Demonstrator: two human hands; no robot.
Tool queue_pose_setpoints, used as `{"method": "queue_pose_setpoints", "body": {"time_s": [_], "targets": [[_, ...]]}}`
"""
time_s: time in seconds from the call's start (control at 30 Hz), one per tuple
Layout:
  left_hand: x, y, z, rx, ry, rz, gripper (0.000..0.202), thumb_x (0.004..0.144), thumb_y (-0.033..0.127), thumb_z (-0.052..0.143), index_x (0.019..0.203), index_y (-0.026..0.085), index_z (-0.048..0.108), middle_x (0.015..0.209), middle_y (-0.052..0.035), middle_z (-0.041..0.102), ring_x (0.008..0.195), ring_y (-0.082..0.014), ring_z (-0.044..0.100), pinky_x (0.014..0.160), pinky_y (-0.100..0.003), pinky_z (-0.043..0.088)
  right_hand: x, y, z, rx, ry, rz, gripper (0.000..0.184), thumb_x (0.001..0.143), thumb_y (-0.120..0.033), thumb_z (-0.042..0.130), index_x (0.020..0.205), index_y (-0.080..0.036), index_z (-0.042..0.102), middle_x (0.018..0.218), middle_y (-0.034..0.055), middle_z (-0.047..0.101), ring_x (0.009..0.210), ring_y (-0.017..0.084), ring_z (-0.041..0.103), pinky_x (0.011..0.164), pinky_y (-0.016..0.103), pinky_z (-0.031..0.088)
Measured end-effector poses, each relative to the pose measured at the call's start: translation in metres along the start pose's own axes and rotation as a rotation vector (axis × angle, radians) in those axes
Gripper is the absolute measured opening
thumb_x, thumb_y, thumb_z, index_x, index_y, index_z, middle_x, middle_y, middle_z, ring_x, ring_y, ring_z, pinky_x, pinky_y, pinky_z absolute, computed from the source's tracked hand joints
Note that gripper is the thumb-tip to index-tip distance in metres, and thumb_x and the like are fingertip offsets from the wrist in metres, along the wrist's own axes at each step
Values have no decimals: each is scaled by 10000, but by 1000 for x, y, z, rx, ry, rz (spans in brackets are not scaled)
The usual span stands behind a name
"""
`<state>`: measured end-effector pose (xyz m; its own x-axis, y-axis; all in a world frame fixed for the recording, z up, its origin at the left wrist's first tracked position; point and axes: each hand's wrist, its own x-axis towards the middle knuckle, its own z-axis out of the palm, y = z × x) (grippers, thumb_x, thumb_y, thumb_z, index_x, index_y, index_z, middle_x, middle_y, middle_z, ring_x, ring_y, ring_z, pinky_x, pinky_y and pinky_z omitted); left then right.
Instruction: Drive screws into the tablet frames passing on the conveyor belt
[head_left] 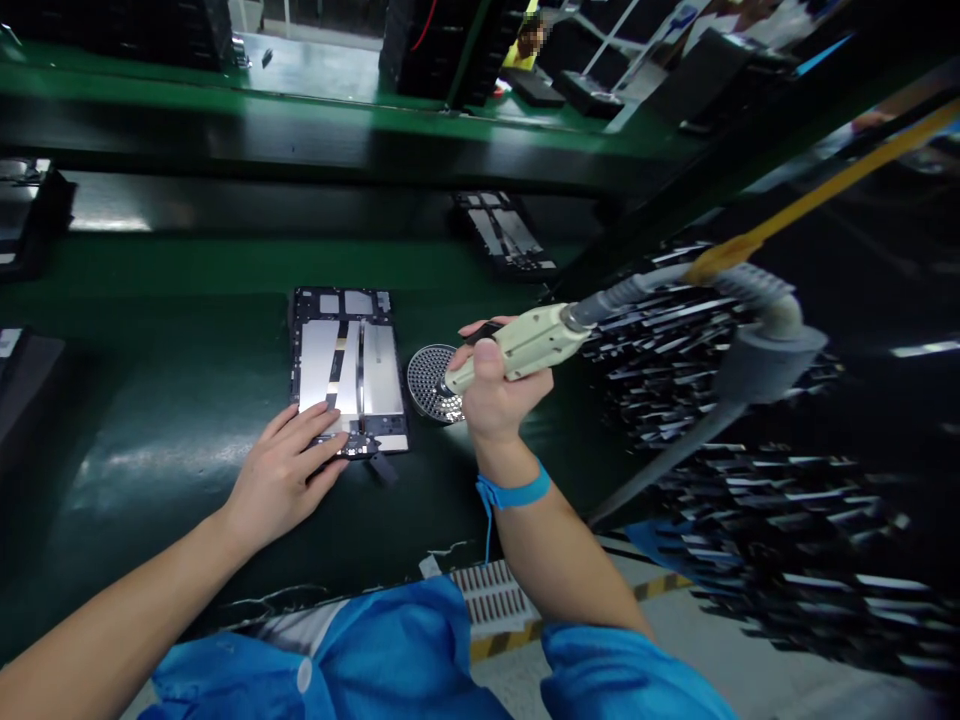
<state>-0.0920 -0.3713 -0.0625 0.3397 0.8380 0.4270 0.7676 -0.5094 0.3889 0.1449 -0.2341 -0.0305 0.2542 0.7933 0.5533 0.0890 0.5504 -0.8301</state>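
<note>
An opened tablet chassis (349,365) with silver inner plates lies on the dark green bench. My left hand (289,470) rests flat on its near left corner, fingers stretched out and holding it down. My right hand (491,395) is wrapped round a cream electric screwdriver (525,345) with a grey coiled hose running off to the right. The driver's tip points down at a round perforated screw tray (431,380) lying just right of the tablet.
A second opened tablet (506,232) lies farther back on the bench. Stacked dark racks (750,450) fill the right side. A yellow cable (825,185) hangs above. Black trays sit at the left edge (30,215). A blue wrist strap (514,492) is on my right wrist.
</note>
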Motion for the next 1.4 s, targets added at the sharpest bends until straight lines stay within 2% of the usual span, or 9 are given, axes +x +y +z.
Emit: {"method": "queue_pose_setpoints", "body": {"time_s": [0.47, 0.57, 0.7, 0.77, 0.87, 1.0, 1.13, 1.3, 1.4], "targets": [[-1, -1, 2, -9, -5, -11, 332, 960, 252, 640, 1288, 203, 657, 1372, -115, 667, 1331, -295, 595, 1131, -589, 475, 1, 8, 1, -18, 0, 38, 260, 884, -397, 697, 1041, -210, 608, 791, -19, 674, 502, 114, 617, 531, 296, 552], [0, 1, 4, 2, 8, -15, 357, 956, 260, 647, 1303, 172, 637, 1374, -124, 666, 1330, -295, 595, 1134, -580, 473, 4, 0, 2, 7, 16, 19, 244, 883, -391, 710, 1012, -214, 603, 801, -12, 684, 491, 115, 615, 496, 286, 525], [3, 3, 6, -5, 31, -16, 352, 947, 259, 652, 1283, 154, 643, 1358, -134, 675, 1317, -303, 605, 1129, -569, 473, 2, -27, 12, 127, 52, 16, 235, 886, -408, 705, 1011, -245, 590, 842, -4, 683, 462, 121, 602, 425, 281, 475], [4, 2, 7, -23, 28, -15, 359, 945, 267, 653, 1285, 151, 642, 1359, -139, 673, 1317, -306, 604, 1130, -562, 470, -8, -44, 22, 200, 12, 33, 241, 884, -417, 701, 1028, -259, 591, 855, -2, 677, 464, 123, 600, 416, 283, 476], [4, 1, 7, -41, 19, -22, 378, 942, 275, 660, 1300, 156, 632, 1371, -136, 666, 1321, -306, 598, 1137, -558, 455, -32, -63, 40, 339, -167, 106, 258, 893, -404, 696, 1087, -275, 587, 903, 1, 679, 485, 116, 608, 421, 270, 492], [3, 0, 5, -65, 4, -24, 404, 947, 271, 655, 1335, 169, 608, 1388, -129, 654, 1345, -294, 576, 1159, -535, 429, -61, -67, 53, 452, -410, 158, 302, 898, -363, 708, 1165, -282, 592, 990, 24, 683, 557, 117, 632, 466, 268, 524], [4, 1, 3, -86, -43, -46, 377, 960, 282, 634, 1321, 177, 610, 1395, -114, 648, 1361, -283, 560, 1169, -517, 414, -69, -60, 53, 374, -456, 147, 300, 893, -364, 708, 1156, -265, 602, 984, 44, 675, 681, 163, 676, 540, 302, 570], [5, 2, 4, -88, -48, -59, 380, 964, 289, 627, 1326, 175, 606, 1400, -111, 644, 1368, -278, 553, 1176, -513, 403, -69, -58, 53, 364, -453, 163, 297, 903, -403, 699, 1158, -293, 592, 980, 21, 672, 683, 161, 671, 622, 345, 599], [5, 2, 4, -90, -39, -61, 364, 965, 292, 623, 1310, 175, 618, 1393, -112, 648, 1372, -279, 547, 1174, -512, 405, -72, -55, 52, 307, -446, 178, 336, 886, -460, 703, 1136, -268, 589, 960, 39, 665, 734, 185, 685, 640, 355, 606]]}}
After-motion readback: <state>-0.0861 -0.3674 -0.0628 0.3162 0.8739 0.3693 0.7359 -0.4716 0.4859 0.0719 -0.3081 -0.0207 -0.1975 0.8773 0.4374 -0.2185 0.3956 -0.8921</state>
